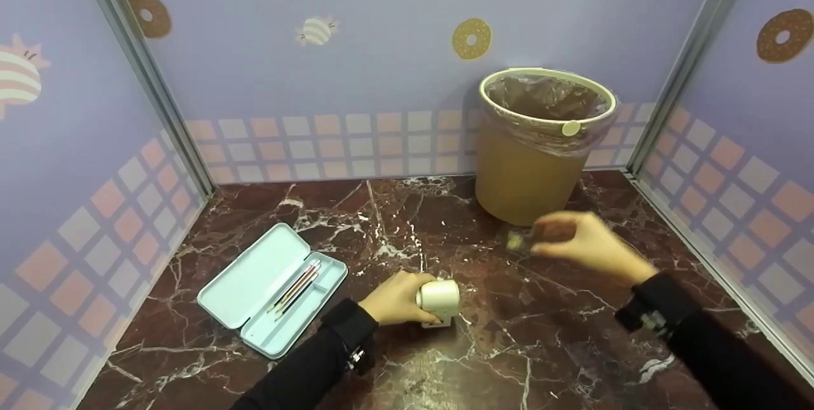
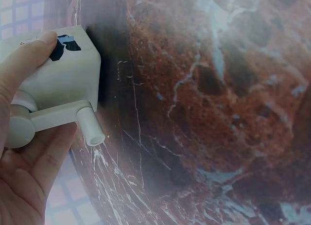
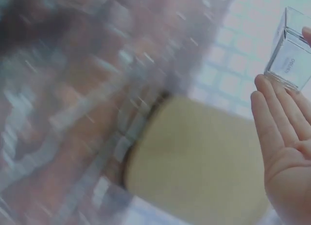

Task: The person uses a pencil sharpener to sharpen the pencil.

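Observation:
My left hand (image 1: pixel 395 299) grips a cream-white hand-crank pencil sharpener (image 1: pixel 440 295) at the front middle of the table. In the left wrist view, the thumb lies across the sharpener's body beside a dark patch, and its crank handle (image 2: pixel 60 117) points toward the table. My right hand (image 1: pixel 585 245), held over the table in front of the bin, pinches a small clear plastic shavings drawer (image 3: pixel 291 62). The right wrist view shows the thumb on one side of the drawer and the fingertips under it. Something yellowish shows in the drawer in the head view.
A tan bin (image 1: pixel 531 175) with a clear plastic liner stands at the back right, against the wall. On the left lies an opened light-blue pencil case (image 1: pixel 254 276) with several pencils (image 1: pixel 296 289) in it. Patterned walls enclose the dark red marbled tabletop (image 1: pixel 470 372) on three sides.

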`<state>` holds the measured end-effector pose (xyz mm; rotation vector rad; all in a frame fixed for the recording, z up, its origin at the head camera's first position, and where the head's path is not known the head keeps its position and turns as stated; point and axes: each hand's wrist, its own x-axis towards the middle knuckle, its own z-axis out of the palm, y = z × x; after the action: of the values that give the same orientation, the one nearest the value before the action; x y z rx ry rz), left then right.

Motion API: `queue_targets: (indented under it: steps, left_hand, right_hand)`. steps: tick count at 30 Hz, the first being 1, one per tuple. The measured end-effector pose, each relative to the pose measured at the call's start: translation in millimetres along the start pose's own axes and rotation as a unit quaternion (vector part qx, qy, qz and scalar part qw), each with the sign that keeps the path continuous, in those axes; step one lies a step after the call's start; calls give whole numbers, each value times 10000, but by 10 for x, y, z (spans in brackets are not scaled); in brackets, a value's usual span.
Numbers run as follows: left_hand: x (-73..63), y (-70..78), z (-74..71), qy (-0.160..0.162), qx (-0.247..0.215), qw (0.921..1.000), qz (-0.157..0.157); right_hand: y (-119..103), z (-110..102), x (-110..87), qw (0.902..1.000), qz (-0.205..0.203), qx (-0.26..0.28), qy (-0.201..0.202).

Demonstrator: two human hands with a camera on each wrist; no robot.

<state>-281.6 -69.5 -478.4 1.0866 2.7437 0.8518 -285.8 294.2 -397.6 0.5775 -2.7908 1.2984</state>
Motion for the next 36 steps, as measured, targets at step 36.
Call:
queue_targets:
  steps: [36]
  left_hand:
    - [-15, -16, 19, -26, 81, 10000, 0]
  right_hand:
    - [-824, -1337, 1278, 9306, 681, -2845, 2200]
